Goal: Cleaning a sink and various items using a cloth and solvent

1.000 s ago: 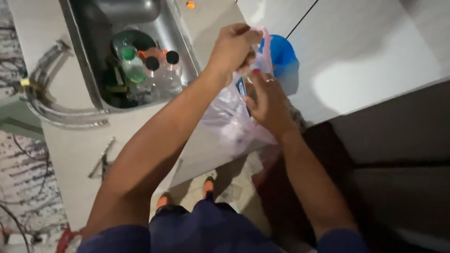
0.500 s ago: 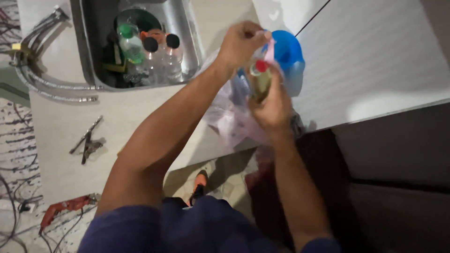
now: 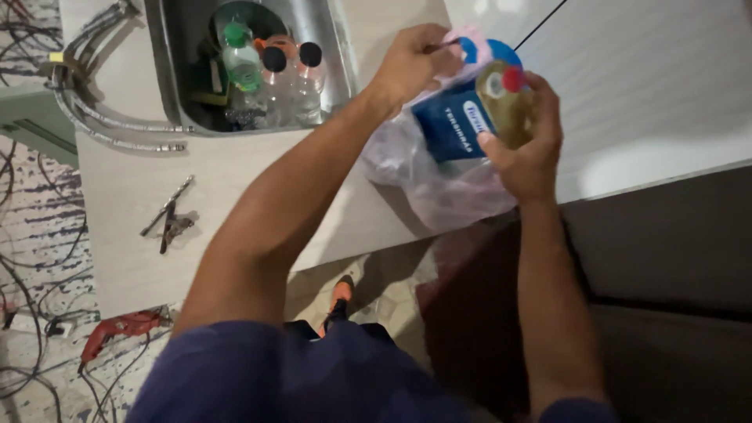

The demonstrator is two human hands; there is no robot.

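Note:
My left hand [image 3: 411, 59] pinches the upper edge of a thin translucent plastic bag [image 3: 446, 184] that rests on the pale countertop [image 3: 235, 188]. My right hand [image 3: 526, 141] grips a small bottle with yellowish liquid and a red cap [image 3: 505, 98], held at the bag's mouth. Inside the bag sits a dark blue package with a white label [image 3: 453, 129]. A round blue object [image 3: 497, 53] shows just behind the bag.
A steel sink [image 3: 251, 66] at the upper left holds several plastic bottles with green and black caps. Flexible metal hoses [image 3: 102, 117] lie left of it. Pliers [image 3: 168, 219] lie on the counter. A red power drill [image 3: 117, 325] and cables are on the floor.
The bottle with the red cap has come up higher out of the bag in my right hand, and the blue package now shows clearly. The view has shifted to the right.

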